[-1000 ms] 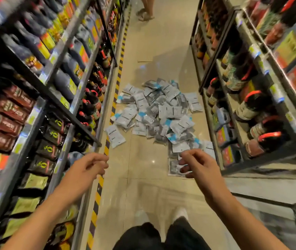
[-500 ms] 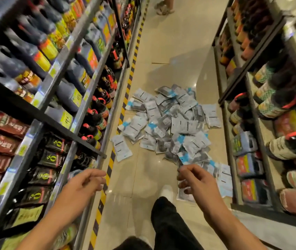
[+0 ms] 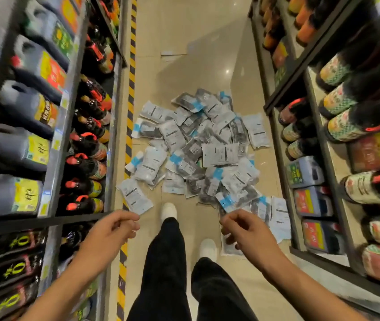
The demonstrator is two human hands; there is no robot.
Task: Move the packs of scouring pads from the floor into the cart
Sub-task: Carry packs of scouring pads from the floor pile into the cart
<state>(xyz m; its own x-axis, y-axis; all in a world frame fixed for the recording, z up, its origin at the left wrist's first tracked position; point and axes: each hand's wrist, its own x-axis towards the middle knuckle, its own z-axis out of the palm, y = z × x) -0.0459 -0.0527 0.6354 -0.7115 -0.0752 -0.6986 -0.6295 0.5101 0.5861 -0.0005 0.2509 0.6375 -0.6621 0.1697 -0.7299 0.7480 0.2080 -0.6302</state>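
- Beige tiled floor (image 3: 207, 42) runs down a narrow shop aisle in our head view, with a yellow-and-black striped strip (image 3: 130, 107) along its left edge.
- Shelves on the left (image 3: 52, 140) hold dark jugs and red-capped bottles; shelves on the right (image 3: 318, 126) hold more bottles and blue containers.
- We see the packs of scouring pads (image 3: 198, 149) heaped on the floor ahead of us, between the two shelf runs, some overlapping and a few lying loose at the edges of the heap.
- Our left hand (image 3: 112, 230) is raised in front of us, fingers loosely curled, holding nothing.
- Our right hand (image 3: 247, 230) is raised too, fingers loosely curled, its grip empty; it overlaps the nearest packs in the picture.
- Below, we see dark trousers (image 3: 168, 274) and white shoes (image 3: 168, 210), the left shoe just short of the heap.
- We see no cart.
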